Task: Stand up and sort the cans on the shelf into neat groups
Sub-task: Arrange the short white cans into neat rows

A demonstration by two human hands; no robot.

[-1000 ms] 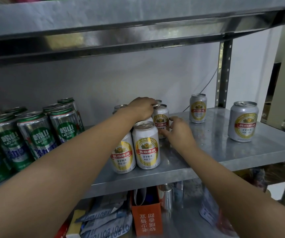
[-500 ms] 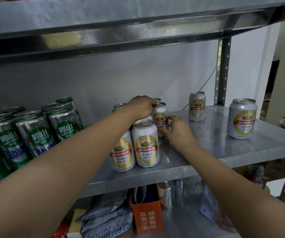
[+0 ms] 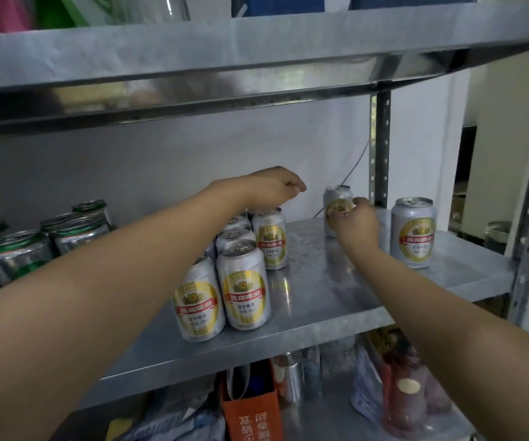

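Right hand point(image 3: 357, 221) at a lone silver aluminium can with a gold oval label point(image 3: 335, 200). The can stands upright, long axis vertical, at 1 o'clock on the galvanised steel shelf point(image 3: 320, 297), close to the white wall point(image 3: 193, 160) and just beside the perforated metal upright point(image 3: 379, 148). It lies at 11 o'clock from the hand and touches it. The grip is narrow, with fingers across the label and the thumb on the can's right flank, so it is judged to hold the can. This hand is much the nearer. The left hand point(image 3: 268, 189) hovers at 9 o'clock of the can, above the cluster of matching silver-and-gold cans point(image 3: 244, 281), fingers curled under; whether its grip holds or touches anything cannot be told. The cluster lies at 8 o'clock from the held can, with bare shelf between. The likely move follows that line, axis upright, stopping short of knocking the neighbours. A second lone can of the same kind point(image 3: 413, 232) stands apart at 4 o'clock. Green-and-silver cans point(image 3: 18, 253) are grouped at 9 o'clock on the shelf. An upper metal shelf point(image 3: 257, 52) limits headroom. An orange bag point(image 3: 250, 409) sits below.
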